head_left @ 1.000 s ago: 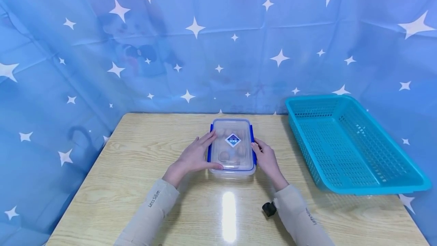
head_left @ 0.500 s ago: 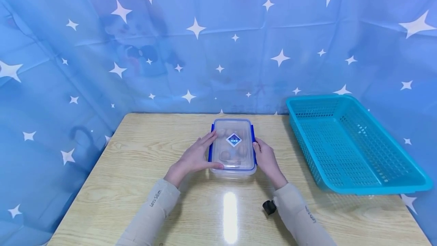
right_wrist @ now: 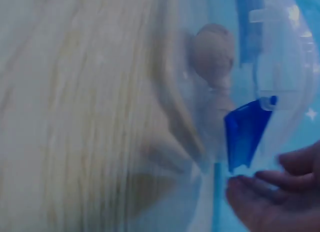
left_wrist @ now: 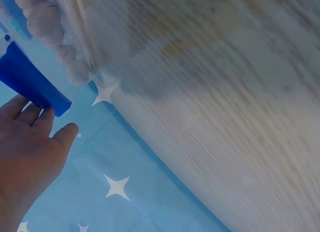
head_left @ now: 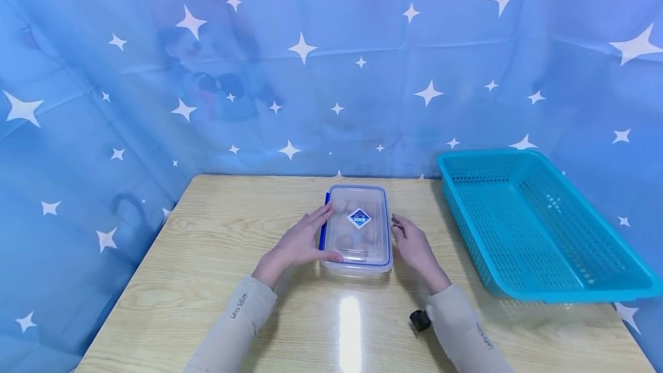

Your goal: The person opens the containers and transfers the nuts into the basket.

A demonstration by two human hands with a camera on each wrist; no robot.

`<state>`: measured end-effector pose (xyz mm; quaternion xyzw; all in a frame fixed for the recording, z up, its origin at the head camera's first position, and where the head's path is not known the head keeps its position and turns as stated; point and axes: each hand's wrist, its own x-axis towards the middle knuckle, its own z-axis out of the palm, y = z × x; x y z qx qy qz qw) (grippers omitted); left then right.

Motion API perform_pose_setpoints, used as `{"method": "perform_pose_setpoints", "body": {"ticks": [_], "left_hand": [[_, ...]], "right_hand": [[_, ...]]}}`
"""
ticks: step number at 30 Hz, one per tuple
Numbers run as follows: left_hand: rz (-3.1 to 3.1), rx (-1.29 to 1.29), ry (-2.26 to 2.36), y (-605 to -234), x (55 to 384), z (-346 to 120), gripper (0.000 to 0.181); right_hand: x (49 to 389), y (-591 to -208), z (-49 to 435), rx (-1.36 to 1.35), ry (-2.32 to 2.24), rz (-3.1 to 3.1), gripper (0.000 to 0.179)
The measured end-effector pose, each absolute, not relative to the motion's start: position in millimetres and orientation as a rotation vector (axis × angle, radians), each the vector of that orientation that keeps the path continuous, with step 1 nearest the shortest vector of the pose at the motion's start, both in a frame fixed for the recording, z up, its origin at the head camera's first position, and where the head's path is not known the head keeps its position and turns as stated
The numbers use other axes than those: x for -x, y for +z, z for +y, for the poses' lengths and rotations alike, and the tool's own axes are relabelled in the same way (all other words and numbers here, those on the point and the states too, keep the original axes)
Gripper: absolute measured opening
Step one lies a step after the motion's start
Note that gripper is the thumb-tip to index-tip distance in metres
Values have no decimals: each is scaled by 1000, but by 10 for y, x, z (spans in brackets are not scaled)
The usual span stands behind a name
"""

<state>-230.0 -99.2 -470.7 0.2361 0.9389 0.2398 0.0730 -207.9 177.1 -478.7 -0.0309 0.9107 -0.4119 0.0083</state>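
Note:
A clear plastic food container with a blue-edged lid [head_left: 357,240] lies on the table in the head view. Several round, pale, egg-like things [right_wrist: 214,54] show through its wall. My left hand [head_left: 303,240] rests along the container's left side, fingers extended on the lid's edge and thumb at the front corner. In the left wrist view its fingertips touch a blue latch [left_wrist: 32,81]. My right hand [head_left: 416,246] is just right of the container, fingers loosely bent and holding nothing. Near its fingertips in the right wrist view, another blue latch [right_wrist: 245,134] stands swung out from the wall.
A large turquoise perforated basket [head_left: 528,289] stands on the right of the wooden table [head_left: 223,229]. Behind the table hangs a blue curtain [head_left: 357,102] with white stars. A small black device [head_left: 420,320] sits at my right cuff.
My right hand has drawn away from the container's right side. The blue latch there has swung out and no longer shows in the head view. My left hand stays on the container.

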Motion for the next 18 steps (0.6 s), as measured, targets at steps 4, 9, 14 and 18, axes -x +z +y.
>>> {"method": "perform_pose_setpoints", "body": {"ticks": [4, 9, 14, 18], "left_hand": [[2810, -713, 738, -4700, 2288, -1000, 115], [2810, -724, 735, -4689, 2286, -1002, 114], [2811, -713, 734, -4684, 2286, -994, 114], [2814, -700, 737, -4688, 2283, -994, 115]], "right_hand": [[2008, -4724, 1782, 214, -1416, 2785, 55], [1948, -4728, 1768, 366, -1391, 2705, 86], [1930, -4779, 1742, 413, -1321, 2696, 115], [1925, -4810, 1709, 425, -1270, 2705, 126]]}}
